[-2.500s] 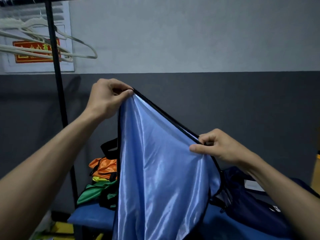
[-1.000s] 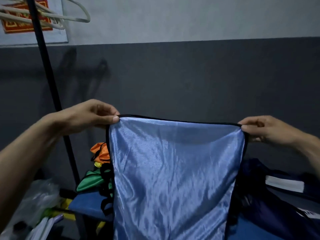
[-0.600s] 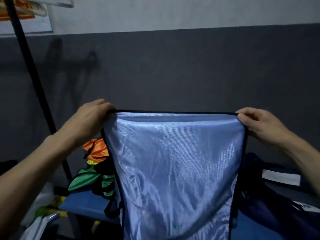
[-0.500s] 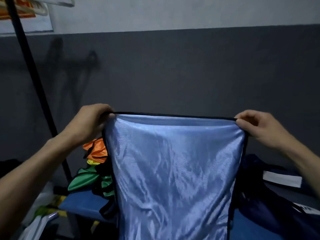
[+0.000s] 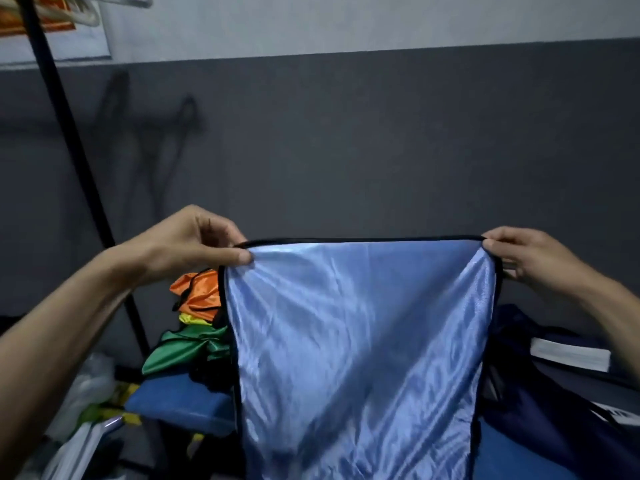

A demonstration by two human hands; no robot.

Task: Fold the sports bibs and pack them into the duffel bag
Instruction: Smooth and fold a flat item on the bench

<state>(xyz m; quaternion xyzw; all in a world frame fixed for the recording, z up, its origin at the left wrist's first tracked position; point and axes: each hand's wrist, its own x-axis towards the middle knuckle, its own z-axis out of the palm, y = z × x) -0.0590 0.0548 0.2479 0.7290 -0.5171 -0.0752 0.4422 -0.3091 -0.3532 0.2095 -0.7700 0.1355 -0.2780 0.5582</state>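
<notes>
A shiny light-blue bib (image 5: 360, 341) with black trim hangs spread out in front of me, its top edge level and taut. My left hand (image 5: 194, 240) pinches its top left corner and my right hand (image 5: 530, 258) pinches its top right corner. Behind the bib on the left lies a pile of other bibs, orange (image 5: 199, 292), yellow and green (image 5: 183, 349). The dark navy duffel bag (image 5: 540, 410) sits low on the right, partly hidden by the hanging bib.
A blue padded surface (image 5: 180, 400) carries the pile and the bag. A black rack pole (image 5: 69, 140) slants up on the left with white hangers at the top. Plastic bags and clutter (image 5: 86, 393) lie on the floor at lower left. A grey wall stands behind.
The bib went from a slanted hold to a level, spread one. In the last half second both hands shifted slightly, still pinching the top corners.
</notes>
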